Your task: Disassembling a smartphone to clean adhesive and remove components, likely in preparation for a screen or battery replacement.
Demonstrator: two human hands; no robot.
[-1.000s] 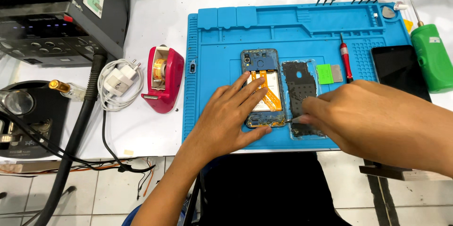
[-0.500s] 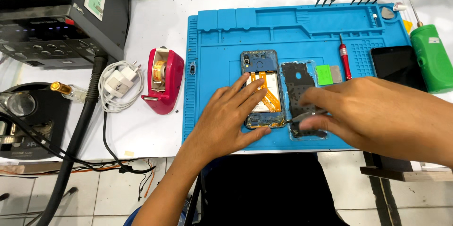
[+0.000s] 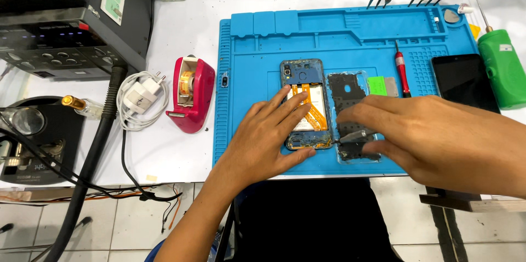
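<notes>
My left hand (image 3: 268, 141) lies flat, fingers spread, on the opened smartphone (image 3: 304, 100), pinning its lower half to the blue repair mat (image 3: 257, 65). Just to its right, my right hand (image 3: 433, 136) pinches metal tweezers (image 3: 352, 136) over the removed black back cover (image 3: 350, 95). Beyond: 1 red screwdriver (image 3: 401, 67), 1 dark screen panel (image 3: 463, 81), and a red tape dispenser (image 3: 189, 95) off the mat's left.

Left hand (image 3: 268, 141) lies flat, fingers spread; right hand (image 3: 433, 136) pinches.
</notes>
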